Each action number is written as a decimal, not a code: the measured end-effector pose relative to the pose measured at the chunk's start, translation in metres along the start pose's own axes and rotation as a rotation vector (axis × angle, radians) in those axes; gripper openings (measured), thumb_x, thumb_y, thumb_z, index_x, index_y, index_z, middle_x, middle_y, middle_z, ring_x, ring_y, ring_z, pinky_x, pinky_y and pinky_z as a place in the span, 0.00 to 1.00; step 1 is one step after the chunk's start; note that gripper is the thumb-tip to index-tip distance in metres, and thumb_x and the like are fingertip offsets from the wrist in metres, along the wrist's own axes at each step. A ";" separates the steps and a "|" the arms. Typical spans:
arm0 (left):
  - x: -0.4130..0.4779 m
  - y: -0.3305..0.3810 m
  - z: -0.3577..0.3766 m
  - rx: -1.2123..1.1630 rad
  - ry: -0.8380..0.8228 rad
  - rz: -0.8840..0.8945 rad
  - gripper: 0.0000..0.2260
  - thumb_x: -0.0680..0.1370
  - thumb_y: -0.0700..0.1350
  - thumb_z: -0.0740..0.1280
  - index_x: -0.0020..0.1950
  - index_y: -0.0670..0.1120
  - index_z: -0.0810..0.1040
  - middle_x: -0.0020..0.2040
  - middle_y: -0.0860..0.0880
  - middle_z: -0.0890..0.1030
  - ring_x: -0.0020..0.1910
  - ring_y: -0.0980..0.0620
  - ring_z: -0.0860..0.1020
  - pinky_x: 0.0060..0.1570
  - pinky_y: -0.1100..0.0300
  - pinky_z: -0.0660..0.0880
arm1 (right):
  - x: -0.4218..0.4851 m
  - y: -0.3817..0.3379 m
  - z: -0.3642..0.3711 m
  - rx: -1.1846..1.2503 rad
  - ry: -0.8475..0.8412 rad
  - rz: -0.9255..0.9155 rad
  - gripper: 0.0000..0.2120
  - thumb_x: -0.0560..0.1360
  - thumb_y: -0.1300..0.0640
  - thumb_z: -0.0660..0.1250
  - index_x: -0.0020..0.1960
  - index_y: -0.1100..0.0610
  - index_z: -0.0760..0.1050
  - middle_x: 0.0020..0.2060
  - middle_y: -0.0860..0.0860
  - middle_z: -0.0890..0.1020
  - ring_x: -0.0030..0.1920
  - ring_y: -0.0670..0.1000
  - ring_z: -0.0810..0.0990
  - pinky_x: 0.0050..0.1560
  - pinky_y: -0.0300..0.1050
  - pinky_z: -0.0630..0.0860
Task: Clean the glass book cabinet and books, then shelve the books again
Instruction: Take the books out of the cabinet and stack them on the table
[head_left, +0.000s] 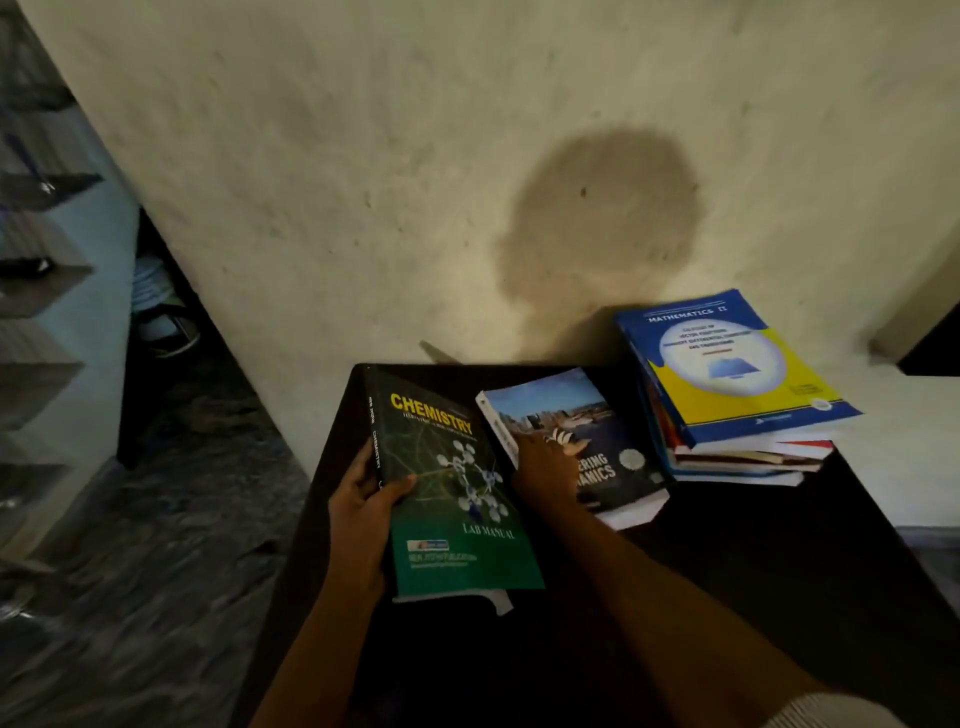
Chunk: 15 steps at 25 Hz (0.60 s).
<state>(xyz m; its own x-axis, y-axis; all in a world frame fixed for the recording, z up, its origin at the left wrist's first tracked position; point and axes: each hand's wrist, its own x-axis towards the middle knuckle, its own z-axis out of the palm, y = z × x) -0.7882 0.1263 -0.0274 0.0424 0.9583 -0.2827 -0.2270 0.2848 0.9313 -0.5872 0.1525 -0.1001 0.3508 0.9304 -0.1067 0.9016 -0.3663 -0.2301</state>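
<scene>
left hand (363, 514): grips the chemistry manual (457, 499) by its spine, thumb on cover, probably to carry it.
right hand (543, 467): fingers flat on the mechanics book (613, 467), likely taking it next.
book stack (737, 374): right of the right hand.
glass cabinet (47, 291): far left of the left hand.

A dark table (753, 571) stands against a pale wall (415, 182). Lying on it, left to right: a green Chemistry lab manual (452, 493), an engineering mechanics book (597, 436), and a stack of books (743, 457) topped by a blue-and-yellow mathematics book (737, 364).
</scene>
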 end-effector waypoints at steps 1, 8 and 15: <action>0.002 0.001 -0.003 0.004 -0.002 -0.008 0.28 0.73 0.30 0.65 0.71 0.48 0.68 0.51 0.44 0.81 0.38 0.48 0.83 0.35 0.56 0.81 | -0.006 0.003 0.009 0.049 -0.030 -0.002 0.23 0.77 0.50 0.61 0.70 0.54 0.64 0.67 0.54 0.70 0.66 0.55 0.69 0.61 0.48 0.68; 0.011 -0.005 -0.016 0.015 0.007 -0.058 0.28 0.73 0.32 0.66 0.70 0.51 0.69 0.54 0.42 0.81 0.46 0.40 0.82 0.50 0.44 0.78 | -0.079 0.068 0.043 0.127 -0.158 -0.306 0.37 0.74 0.37 0.54 0.73 0.49 0.38 0.71 0.45 0.38 0.73 0.47 0.36 0.75 0.49 0.39; 0.005 0.004 -0.023 -0.020 0.022 -0.058 0.27 0.74 0.31 0.64 0.69 0.52 0.69 0.49 0.48 0.82 0.43 0.45 0.81 0.40 0.54 0.81 | -0.021 0.063 0.032 -0.020 -0.207 -0.312 0.32 0.76 0.36 0.46 0.75 0.48 0.41 0.75 0.49 0.42 0.74 0.50 0.38 0.73 0.50 0.39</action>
<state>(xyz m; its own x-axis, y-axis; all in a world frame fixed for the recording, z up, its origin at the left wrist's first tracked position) -0.8116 0.1313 -0.0299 0.0346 0.9394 -0.3411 -0.2440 0.3389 0.9086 -0.5454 0.1096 -0.1439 0.0017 0.9735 -0.2287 0.9625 -0.0636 -0.2637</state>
